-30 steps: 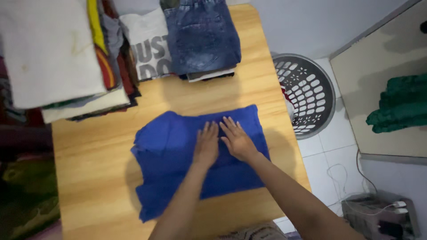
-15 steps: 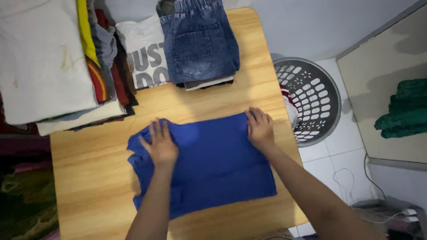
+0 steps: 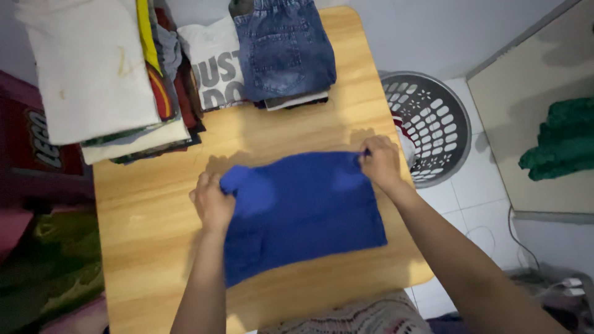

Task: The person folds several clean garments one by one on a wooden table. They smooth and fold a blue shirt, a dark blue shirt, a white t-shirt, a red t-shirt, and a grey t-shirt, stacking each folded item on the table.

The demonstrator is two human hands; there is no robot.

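Both forearms are bare, no sleeves reaching the wrists. The left hand [image 3: 212, 203] and right hand [image 3: 380, 162] wear nothing (no rings, watch or gloves).

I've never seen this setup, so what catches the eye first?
A bright blue garment lies flat in the middle of the wooden table, the left hand and right hand gripping its far corners. Behind it sit folded clothes stacks; a grey laundry basket stands right.

Solid royal-blue garment [image 3: 303, 210] on a light wood-grain surface [image 3: 148, 247]. Beyond the right grip [image 3: 380, 162], faded blue denim jeans [image 3: 283, 49]; right of it, a grey lattice laundry basket [image 3: 433, 117].
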